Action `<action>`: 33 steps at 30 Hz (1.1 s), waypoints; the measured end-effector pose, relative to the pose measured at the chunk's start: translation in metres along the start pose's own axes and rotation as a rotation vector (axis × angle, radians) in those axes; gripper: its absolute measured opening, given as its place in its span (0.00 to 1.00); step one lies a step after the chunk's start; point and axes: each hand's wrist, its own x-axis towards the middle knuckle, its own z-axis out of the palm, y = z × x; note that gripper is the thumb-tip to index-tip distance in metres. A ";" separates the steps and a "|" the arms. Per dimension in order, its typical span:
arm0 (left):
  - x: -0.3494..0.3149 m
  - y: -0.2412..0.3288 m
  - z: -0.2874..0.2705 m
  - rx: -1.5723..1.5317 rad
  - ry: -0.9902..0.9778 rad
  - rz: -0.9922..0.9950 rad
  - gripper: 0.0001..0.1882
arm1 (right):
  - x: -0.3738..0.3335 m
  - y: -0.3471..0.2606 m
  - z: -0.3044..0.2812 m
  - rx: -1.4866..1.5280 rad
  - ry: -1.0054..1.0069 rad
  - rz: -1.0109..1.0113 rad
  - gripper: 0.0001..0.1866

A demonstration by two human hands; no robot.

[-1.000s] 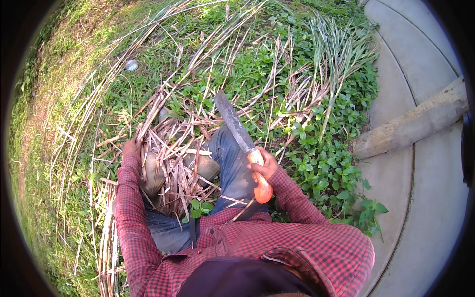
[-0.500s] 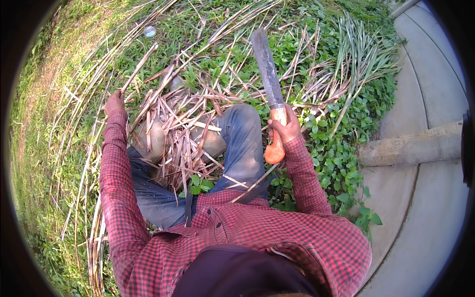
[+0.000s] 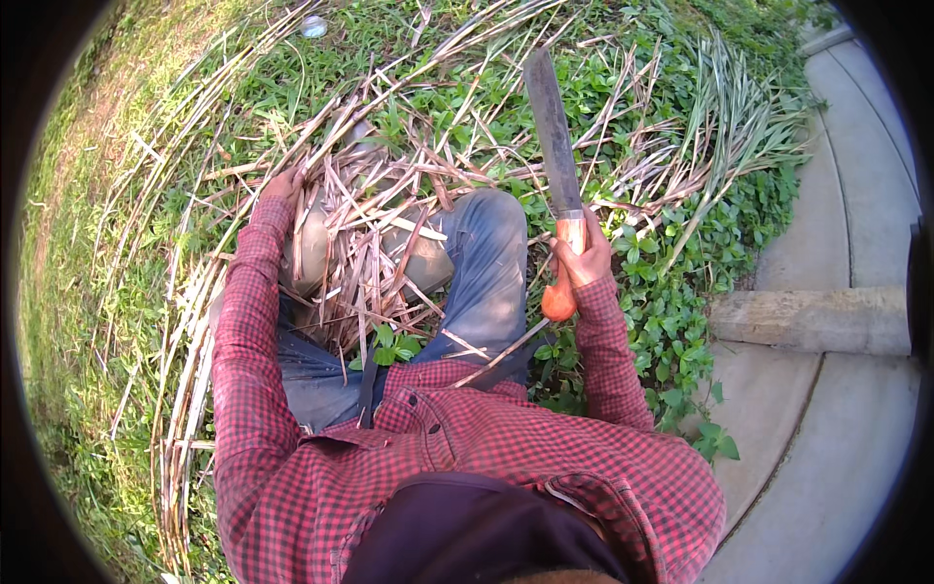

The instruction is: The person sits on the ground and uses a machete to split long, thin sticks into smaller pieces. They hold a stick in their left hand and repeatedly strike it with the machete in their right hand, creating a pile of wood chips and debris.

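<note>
My right hand grips the wooden handle of a machete, its dark, broad blade pointing up and away. The handle ends in an orange, hooked butt. Further left, my left hand touches the long dry stalks beside my left boot. Its fingers are partly hidden, so I cannot tell whether they close on a stalk. Between my bent legs lies a heap of short, reddish-brown dry strips, some resting over my boots.
More long stalks lie along my left side. At the far right is a bunch of green-grey long leaves. A concrete slab with a beam across it borders the leafy ground on the right. A small pale round object lies far off.
My left hand has come inward and to the right, and the stalk it held upright no longer stands in it. My right hand and the machete have shifted slightly right in the picture.
</note>
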 end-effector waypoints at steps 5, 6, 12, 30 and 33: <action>0.005 0.016 -0.040 -0.391 -0.255 -0.130 0.19 | 0.014 -0.023 -0.014 -0.642 0.071 -0.327 0.35; -0.001 0.008 -0.046 -0.466 -0.178 -0.001 0.19 | 0.018 -0.036 -0.012 -0.716 0.072 -0.329 0.34; -0.067 0.094 -0.085 -0.643 -0.251 0.054 0.22 | 0.088 -0.045 -0.021 -1.075 -0.015 -0.203 0.20; -0.126 0.101 -0.099 -0.687 -0.461 -0.006 0.22 | 0.188 0.018 -0.095 -1.259 0.234 -0.043 0.18; -0.134 0.119 -0.102 -0.779 -0.598 -0.227 0.22 | 0.139 -0.028 -0.069 -1.276 0.085 -0.095 0.21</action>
